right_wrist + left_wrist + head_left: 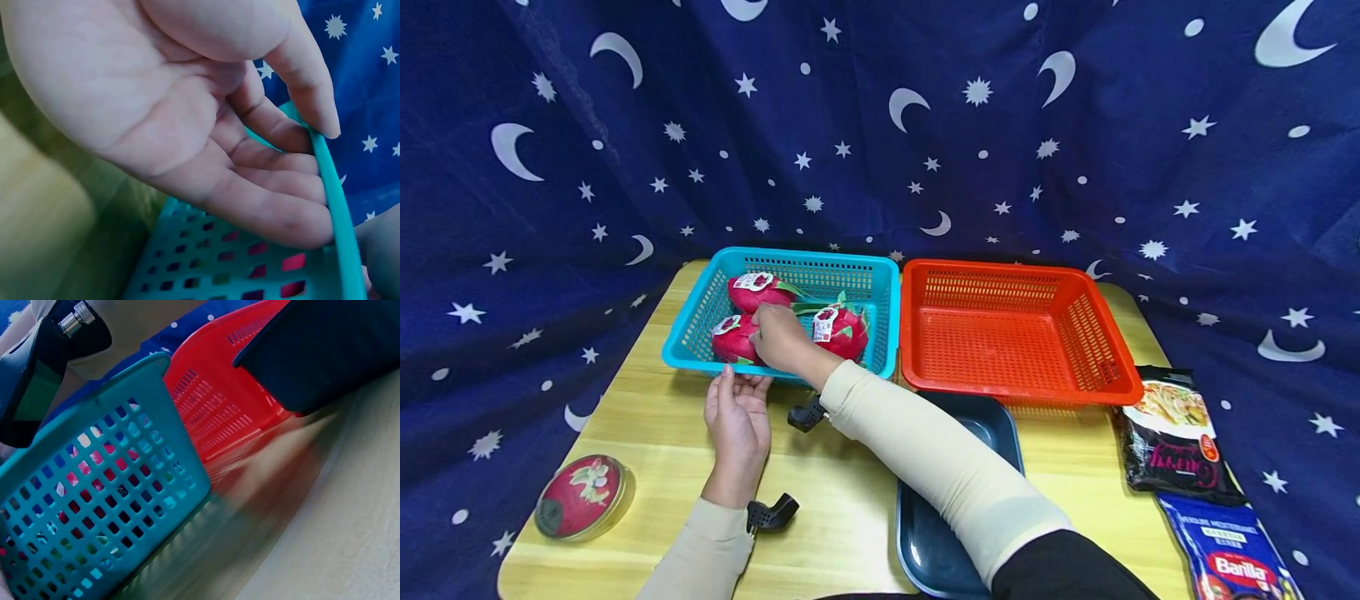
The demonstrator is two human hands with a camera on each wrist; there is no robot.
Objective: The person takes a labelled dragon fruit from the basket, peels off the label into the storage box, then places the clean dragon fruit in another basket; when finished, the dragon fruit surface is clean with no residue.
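Three dragon fruits with white labels lie in a light-blue basket (pixel 883 329): one at the back (pixel 741 297), one at the right (pixel 852 335) and one at the front left (pixel 727 345). Reaching over the front rim, my right hand (pixel 784 337) grips the right end of the front-left fruit; its fingertips are partly hidden. My left hand (pixel 741 417) holds the basket's front rim. In the right wrist view that same left hand (pixel 181 125) has its fingers under the lip and its thumb at the edge. Pink fruit shows through the basket wall (pixel 187 465) in the left wrist view.
Touching the blue basket on the right is a red basket (pixel 992 342). A dark tray (pixel 928 533) lies partly under my right forearm. Black noodle packet (pixel 1172 454) and blue Barilla bag (pixel 1228 542) are at the right edge, a round red-topped container (pixel 583 493) at the left.
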